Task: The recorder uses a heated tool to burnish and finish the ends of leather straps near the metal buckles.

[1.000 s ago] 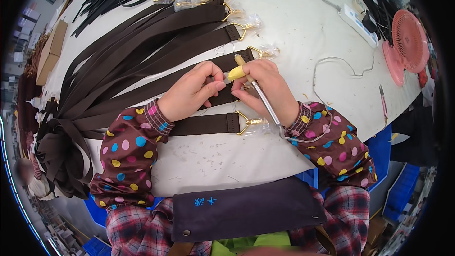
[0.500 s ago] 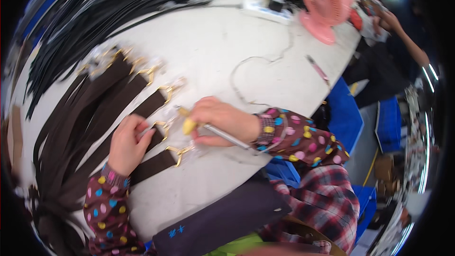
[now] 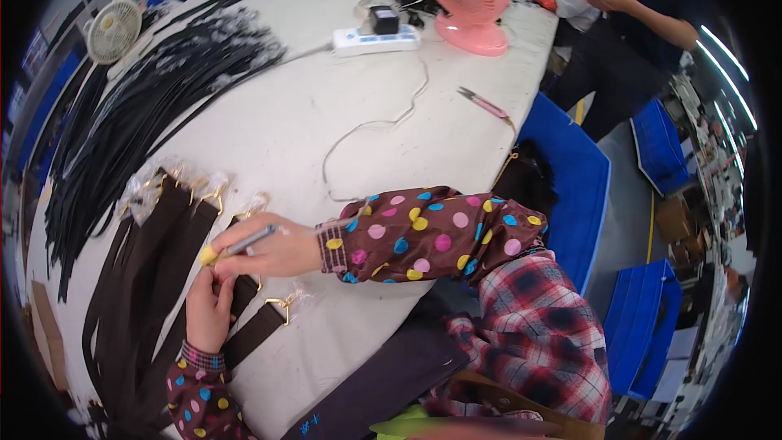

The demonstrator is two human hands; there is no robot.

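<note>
A: Why are the two hands so close together?

B: The right hand (image 3: 265, 246) pinches a grey pen-shaped tool (image 3: 254, 240) like a pencil, presumably for fine control, and its tip end meets the left hand (image 3: 208, 310). The left's thumb and fingers are drawn narrow, perhaps steadying something; I can't tell whether they grip anything.

A: And the straps?

B: The brown straps (image 3: 159, 232) fan over the left part of the tabletop (image 3: 285, 147), gold rings (image 3: 285, 310) facing its right edge, probably so each end sits within reach. The nearest strap lies close to the tabletop's near edge. Clear wrap (image 3: 303, 297) clings to the rings (likely against scratches).

A: What can't you make out?

B: The tool's tip, behind the fingers and a yellow finger cover (image 3: 209, 255). Whatever lies under the hands is covered too. A pale cord (image 3: 371, 123) trails from near the power strip (image 3: 375, 40) to the right sleeve (image 3: 440, 236), where I lose it; perhaps it feeds the tool. The straps' far ends fade into the dark lower-left rim.
</note>
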